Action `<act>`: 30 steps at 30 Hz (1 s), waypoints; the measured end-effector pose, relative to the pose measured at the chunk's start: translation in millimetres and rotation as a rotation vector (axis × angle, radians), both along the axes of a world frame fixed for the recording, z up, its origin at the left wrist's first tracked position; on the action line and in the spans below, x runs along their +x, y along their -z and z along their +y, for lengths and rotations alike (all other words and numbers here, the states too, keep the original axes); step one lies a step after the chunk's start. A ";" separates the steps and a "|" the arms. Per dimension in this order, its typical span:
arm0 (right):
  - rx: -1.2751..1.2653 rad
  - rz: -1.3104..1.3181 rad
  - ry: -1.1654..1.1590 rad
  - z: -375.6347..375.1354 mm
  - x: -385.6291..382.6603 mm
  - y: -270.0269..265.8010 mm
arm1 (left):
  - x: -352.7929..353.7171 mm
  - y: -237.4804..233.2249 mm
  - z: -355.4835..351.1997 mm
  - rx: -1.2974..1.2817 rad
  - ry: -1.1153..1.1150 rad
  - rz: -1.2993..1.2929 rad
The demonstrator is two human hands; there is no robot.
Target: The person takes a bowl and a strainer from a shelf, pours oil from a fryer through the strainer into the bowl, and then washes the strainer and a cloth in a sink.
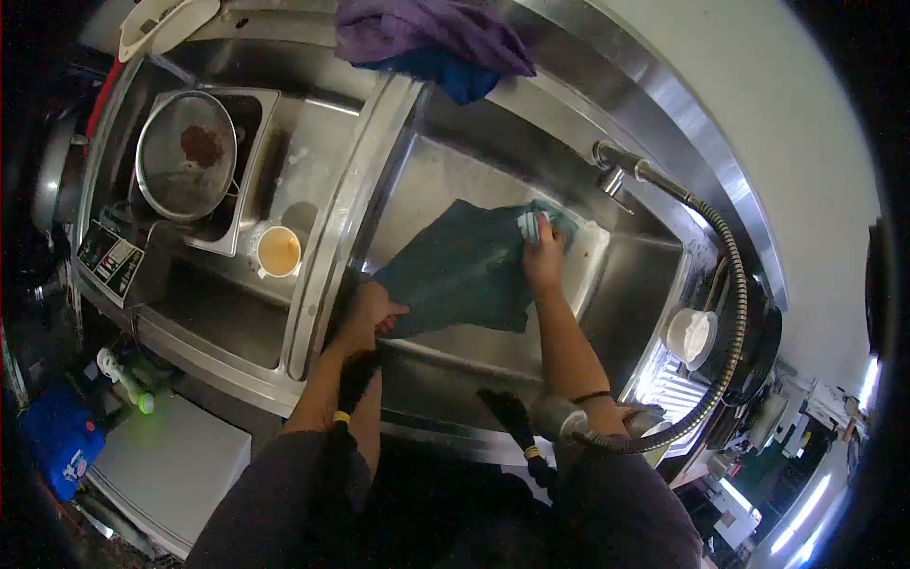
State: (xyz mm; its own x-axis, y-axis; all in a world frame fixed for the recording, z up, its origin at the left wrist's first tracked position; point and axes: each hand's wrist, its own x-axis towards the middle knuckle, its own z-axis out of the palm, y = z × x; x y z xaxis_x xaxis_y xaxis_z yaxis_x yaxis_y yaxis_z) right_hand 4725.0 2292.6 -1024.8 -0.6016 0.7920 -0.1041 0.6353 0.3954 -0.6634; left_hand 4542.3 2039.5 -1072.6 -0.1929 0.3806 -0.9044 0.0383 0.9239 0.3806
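A dark green cloth (455,261) lies spread over the floor of the right sink basin (445,171). My left hand (373,308) is closed on its left edge, near the divider, with a finger stretched over the fabric. Toward the cloth's far right corner, my right hand (544,256) grips a small pale block (528,226) with ridged-looking sides and presses it against the fabric. Most of the block is covered by my fingers, and I cannot tell its exact kind.
A purple cloth (427,36) and a blue one hang over the back rim. In the left basin stand a mesh strainer (161,180) holding brown residue and a cup (279,252). A flexible hose (735,284) arches along the right side; its spray head (559,418) hangs near my right forearm.
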 end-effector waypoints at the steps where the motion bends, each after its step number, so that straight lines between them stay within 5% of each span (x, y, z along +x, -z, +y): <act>1: -0.066 -0.021 0.128 3.8 -1.3 -6.0 | 0.0 -1.7 2.6 0.017 0.015 -0.002; 4: -0.342 -0.024 -0.052 -100.8 -10.8 33.7 | 3.3 1.4 -4.4 0.055 -0.135 -0.034; 6: -0.254 -0.110 -0.201 -131.7 -14.2 29.2 | 4.3 -7.5 -2.7 0.126 -0.148 -0.019; 7: 0.007 -0.161 -0.394 -114.2 -5.6 34.4 | 2.6 -8.0 -6.2 0.154 -0.147 -0.009; 10: 0.012 -0.097 -0.196 -8.1 8.4 43.3 | 1.1 26.7 -15.9 0.195 0.108 0.173; 11: -0.010 -0.064 0.056 9.8 1.5 -0.8 | 5.9 23.0 -19.4 0.171 0.122 0.160; 13: 0.095 -0.020 -0.023 -4.8 -6.8 6.8 | -1.0 -42.8 9.0 0.055 -0.079 -0.032; 16: 0.078 -0.024 -0.328 -114.0 -11.2 56.0 | 3.5 9.7 -10.8 0.125 -0.085 0.009; 18: -0.049 -0.116 -0.458 -129.9 -11.1 53.8 | 3.8 -12.1 -2.9 0.117 0.092 0.132; 20: 0.050 -0.338 -0.651 -58.7 -20.8 40.1 | -2.0 -19.3 1.4 0.093 0.107 0.136; 22: -0.018 -0.261 -0.447 -47.8 -28.0 21.0 | 1.8 -19.8 -4.2 0.064 -0.044 -0.005; 25: -0.052 -0.143 -0.106 -16.4 -40.8 -9.7 | -0.6 -14.5 -2.5 0.147 0.065 0.029; 27: 0.153 0.039 -0.578 -88.0 -31.1 32.8 | 5.1 -1.9 -8.8 0.157 -0.067 0.022; 30: -0.080 -0.157 -0.646 -96.7 -30.3 25.8 | 7.4 -0.4 -11.2 0.108 0.047 0.050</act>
State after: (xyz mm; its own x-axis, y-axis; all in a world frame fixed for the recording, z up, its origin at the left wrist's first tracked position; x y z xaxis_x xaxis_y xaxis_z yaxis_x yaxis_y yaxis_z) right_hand 4694.7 2195.9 -1050.6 -0.9251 0.2643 -0.2727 0.3792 0.6822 -0.6251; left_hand 4549.7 2028.3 -1072.2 -0.2159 0.4846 -0.8477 0.1019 0.8746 0.4740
